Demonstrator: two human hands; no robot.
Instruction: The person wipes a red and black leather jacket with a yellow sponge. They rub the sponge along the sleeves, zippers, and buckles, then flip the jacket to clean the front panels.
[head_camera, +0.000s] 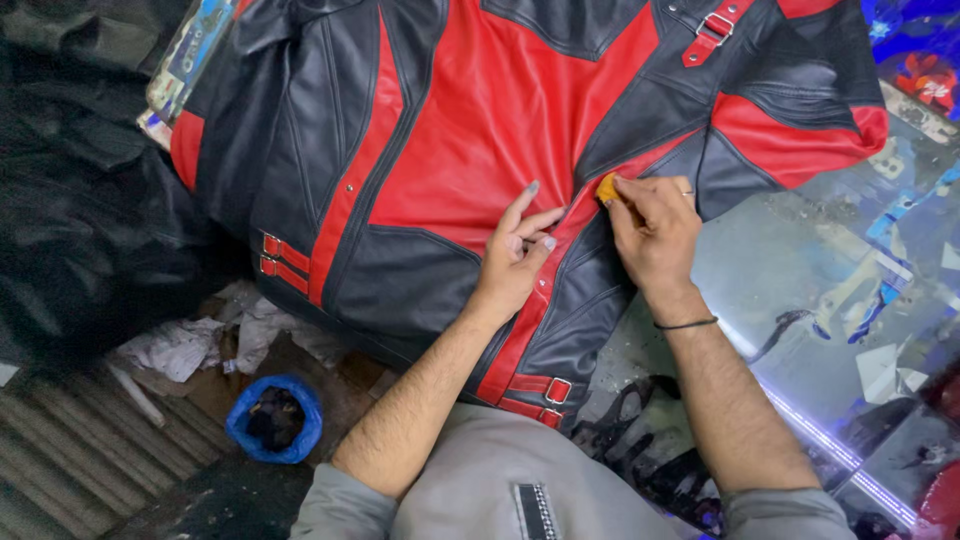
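Head view looks straight down on a red and black leather jacket (480, 150) spread flat over a glass-topped table (850, 290), its hem hanging off the near edge toward the person and one sleeve reaching out toward the far right corner. The left hand (515, 262) lies open on the jacket's front, fingers spread and flat, pressing the leather down just left of the red centre strip (530, 310). The right hand (655, 232) sits just beside it, to the right of the same strip, its fingertips pinched shut on a small yellow-orange piece (607, 188), perhaps a bit of sponge or cloth, which touches the leather where a black panel meets the red one. The two hands are near one another but not touching.

As for how far along the work is, the leather gives little away: the panels look evenly glossy and no wiped or unwiped patch stands out. Judging by where the yellow piece sits, the spot in hand is around the middle of the front; whether the rest has been gone over I cannot tell.

Off the near left edge, on the floor below, lie crumpled paper scraps (180, 345) and a blue bag (275, 418) with dark stuff inside.
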